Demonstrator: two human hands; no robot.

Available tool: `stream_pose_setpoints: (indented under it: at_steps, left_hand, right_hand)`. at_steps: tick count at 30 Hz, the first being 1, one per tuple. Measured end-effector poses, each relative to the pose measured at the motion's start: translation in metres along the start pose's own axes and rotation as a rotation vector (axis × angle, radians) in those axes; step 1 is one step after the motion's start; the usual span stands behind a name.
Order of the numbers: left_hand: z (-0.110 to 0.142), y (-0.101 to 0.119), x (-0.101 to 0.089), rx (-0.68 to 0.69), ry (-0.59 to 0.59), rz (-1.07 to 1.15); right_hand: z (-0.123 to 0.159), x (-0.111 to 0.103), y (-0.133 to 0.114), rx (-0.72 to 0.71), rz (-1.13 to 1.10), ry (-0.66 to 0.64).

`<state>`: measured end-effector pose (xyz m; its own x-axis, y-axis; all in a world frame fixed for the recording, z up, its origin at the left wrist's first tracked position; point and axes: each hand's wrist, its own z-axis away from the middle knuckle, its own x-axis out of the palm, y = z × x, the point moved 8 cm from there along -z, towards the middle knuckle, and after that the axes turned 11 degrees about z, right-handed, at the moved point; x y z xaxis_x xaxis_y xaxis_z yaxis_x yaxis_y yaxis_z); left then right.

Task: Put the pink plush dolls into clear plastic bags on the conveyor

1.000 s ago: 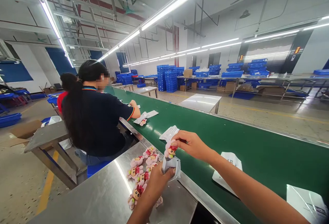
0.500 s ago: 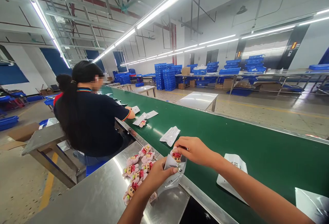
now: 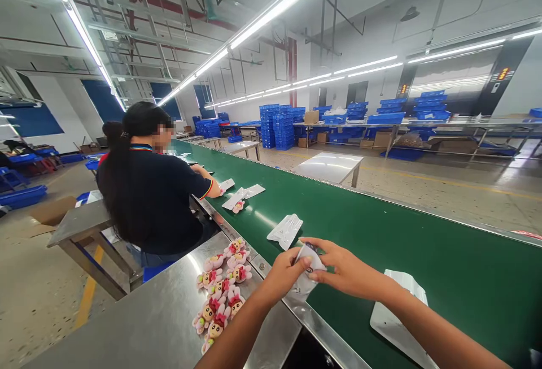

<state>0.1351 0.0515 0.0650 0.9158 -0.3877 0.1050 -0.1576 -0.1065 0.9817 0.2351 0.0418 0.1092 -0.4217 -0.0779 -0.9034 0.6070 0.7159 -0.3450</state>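
A silvery plastic bag (image 3: 305, 281) is between my two hands, above the near edge of the green conveyor belt (image 3: 347, 228). My left hand (image 3: 283, 278) pinches its left side with thumb and fingers. On the other side, my right hand (image 3: 339, 267) grips the bag near its top, fingers curled round it. The doll is out of sight, hidden by bag and fingers. Several pink plush dolls (image 3: 220, 287) with bunny ears lie in a cluster on the steel table (image 3: 156, 312), left of my left forearm. One sealed-looking silvery bag (image 3: 285, 230) rests on the belt just beyond my hands.
Another white bag (image 3: 402, 312) lies on the belt under my right forearm. Farther along are more bags (image 3: 243, 195) and a doll (image 3: 238, 207). A co-worker in a dark shirt (image 3: 156, 199) sits at left, one arm over the belt. Blue crates (image 3: 273, 126) stand stacked beyond.
The pink doll that my right hand held at the bag's mouth is no longer visible. My right hand has moved down onto the bag, and both hands now close around it.
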Motion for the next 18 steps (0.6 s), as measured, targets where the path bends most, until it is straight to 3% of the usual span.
stream_pose_setpoints:
  at_steps: [3,5,9,14,16,18]
  left_hand:
    - [-0.001,0.004,-0.004,-0.018,-0.036,0.114]
    - [-0.002,0.013,-0.031,0.020,0.058,0.152]
    - [0.005,0.021,-0.123,0.068,0.339,0.037]
    - [0.047,0.007,-0.250,0.009,0.678,-0.161]
    - [0.066,-0.005,-0.286,-0.012,0.768,-0.230]
    - [0.080,-0.020,-0.308,-0.046,0.807,-0.270]
  right_hand:
    - [0.007,-0.013,0.021,0.066,-0.045,0.086]
    - [0.011,-0.020,0.040,0.147,-0.045,0.154]
    - [0.009,-0.011,0.071,0.220,0.076,0.101]
    - [0.003,0.008,0.099,0.204,-0.006,-0.064]
    - [0.003,0.015,0.113,0.210,-0.040,-0.174]
    - [-0.003,0.020,0.129,0.227,-0.045,-0.284]
